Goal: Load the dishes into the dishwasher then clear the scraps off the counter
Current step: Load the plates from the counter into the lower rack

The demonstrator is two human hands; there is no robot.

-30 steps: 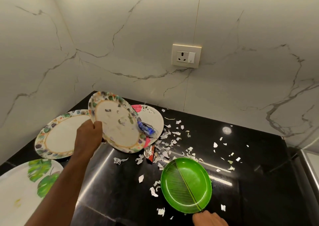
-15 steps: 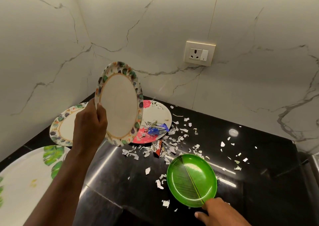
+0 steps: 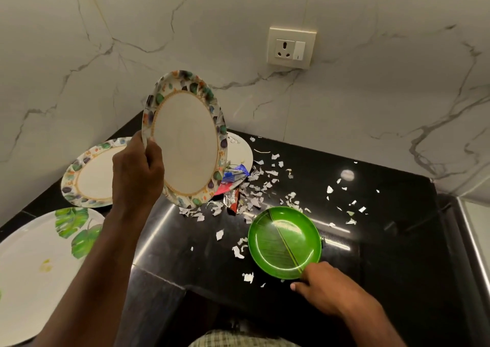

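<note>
Black counter [image 3: 371,240] bears plates [image 3: 92,174], paper scraps [image 3: 254,187]

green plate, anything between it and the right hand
Nothing visible: the right hand already touches the near rim of the green plate. Paper scraps lie beside the plate, not between them.

We stand at a glossy black counter [image 3: 384,230] set into a corner; white grey-veined marble walls [image 3: 371,95] rise behind it; a cream socket plate [image 3: 291,46] sits high beyond our right hand.
</note>
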